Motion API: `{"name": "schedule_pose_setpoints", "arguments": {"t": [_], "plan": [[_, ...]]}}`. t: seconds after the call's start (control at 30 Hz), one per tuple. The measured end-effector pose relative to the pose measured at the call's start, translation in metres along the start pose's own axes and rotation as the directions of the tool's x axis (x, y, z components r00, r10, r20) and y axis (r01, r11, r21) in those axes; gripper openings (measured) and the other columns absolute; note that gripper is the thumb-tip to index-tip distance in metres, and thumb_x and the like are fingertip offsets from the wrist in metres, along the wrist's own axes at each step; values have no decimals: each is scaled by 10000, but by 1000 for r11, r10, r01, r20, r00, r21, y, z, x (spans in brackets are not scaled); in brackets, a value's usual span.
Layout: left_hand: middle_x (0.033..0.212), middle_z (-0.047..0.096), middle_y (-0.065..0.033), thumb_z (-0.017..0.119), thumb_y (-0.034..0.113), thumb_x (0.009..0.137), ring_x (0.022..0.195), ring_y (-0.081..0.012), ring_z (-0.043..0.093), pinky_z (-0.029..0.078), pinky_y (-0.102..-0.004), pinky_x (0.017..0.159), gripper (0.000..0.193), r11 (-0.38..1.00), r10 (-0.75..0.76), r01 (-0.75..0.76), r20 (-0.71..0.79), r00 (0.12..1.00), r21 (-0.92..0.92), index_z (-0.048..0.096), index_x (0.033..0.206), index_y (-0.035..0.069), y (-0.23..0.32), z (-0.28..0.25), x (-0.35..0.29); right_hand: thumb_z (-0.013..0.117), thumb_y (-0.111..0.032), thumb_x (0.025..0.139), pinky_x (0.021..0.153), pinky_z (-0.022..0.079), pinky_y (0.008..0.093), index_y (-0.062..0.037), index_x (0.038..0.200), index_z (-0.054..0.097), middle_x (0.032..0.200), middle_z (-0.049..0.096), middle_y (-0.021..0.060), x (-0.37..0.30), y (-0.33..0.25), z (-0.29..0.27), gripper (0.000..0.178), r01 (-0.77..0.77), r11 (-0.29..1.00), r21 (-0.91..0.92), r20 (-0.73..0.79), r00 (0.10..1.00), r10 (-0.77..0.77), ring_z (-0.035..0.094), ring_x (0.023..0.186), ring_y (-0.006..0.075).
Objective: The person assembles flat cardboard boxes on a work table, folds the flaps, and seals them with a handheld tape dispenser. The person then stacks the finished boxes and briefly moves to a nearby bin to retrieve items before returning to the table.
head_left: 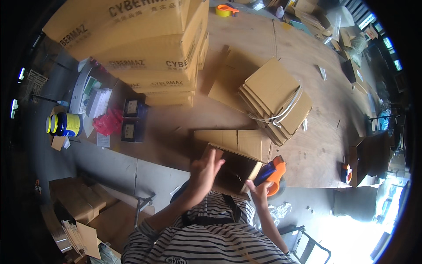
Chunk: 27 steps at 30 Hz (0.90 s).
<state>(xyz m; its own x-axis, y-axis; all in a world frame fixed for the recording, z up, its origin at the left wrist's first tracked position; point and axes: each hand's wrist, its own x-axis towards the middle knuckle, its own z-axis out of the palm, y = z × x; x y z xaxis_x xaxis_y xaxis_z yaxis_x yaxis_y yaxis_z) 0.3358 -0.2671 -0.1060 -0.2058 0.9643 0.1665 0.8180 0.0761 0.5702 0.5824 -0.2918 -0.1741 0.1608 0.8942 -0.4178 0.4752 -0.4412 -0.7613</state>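
Note:
A small brown cardboard box (252, 149) lies open at the table's near edge, its dark inside facing me. My left hand (205, 172) is at the box's left side, fingers bent over a flap near the opening. At the right lower corner, my right hand (259, 190) pinches the box's edge with the thumb on the rim. An orange tape dispenser (277, 176) with a blue handle stands just beyond my right hand. Behind the box lies a stack of flattened cardboard boxes (274, 90) bound with white strapping, partly over a loose flat cardboard sheet (226, 81).
Tall stacked cartons (149, 48) rise at the far left, with two dark blue boxes (132, 121) in front. Left of them are a red plastic bag (107, 122) and blue jars with yellow lids (66, 125). Another tape dispenser (226, 9) lies at the back. Cartons (81, 200) sit below left.

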Motion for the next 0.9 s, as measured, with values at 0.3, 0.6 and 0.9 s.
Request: {"name": "schedule_pose_setpoints", "arguments": {"t": [0.3,0.6,0.9], "plan": [[937,611,-55,825,529,680,919,-236,610,467,-403,878,732,937,349,-323,347,870,-131,601,1212,78,-31,-64,-32,778,-837,588,1154,281,481,207,1435,181,1418,470,332,7,26,25,1471,-208,893,-399,-54,978,203,416,1391,431],[1246,543,-141,834,609,571,1128,-314,541,346,-524,1033,788,981,158,-147,-82,984,127,520,1073,88,-38,16,9,754,-335,875,890,470,377,17,1313,452,1169,624,156,1,26,5,638,-239,970,-37,106,964,242,618,1002,264],[1287,663,-142,878,537,584,1180,-325,632,402,-534,1095,1218,981,-185,189,66,980,-54,317,1558,66,-43,42,-7,554,-543,1008,1088,449,395,-60,1433,512,1298,647,102,47,-133,-97,645,249,620,745,-315,949,-2,608,1222,223]]}}
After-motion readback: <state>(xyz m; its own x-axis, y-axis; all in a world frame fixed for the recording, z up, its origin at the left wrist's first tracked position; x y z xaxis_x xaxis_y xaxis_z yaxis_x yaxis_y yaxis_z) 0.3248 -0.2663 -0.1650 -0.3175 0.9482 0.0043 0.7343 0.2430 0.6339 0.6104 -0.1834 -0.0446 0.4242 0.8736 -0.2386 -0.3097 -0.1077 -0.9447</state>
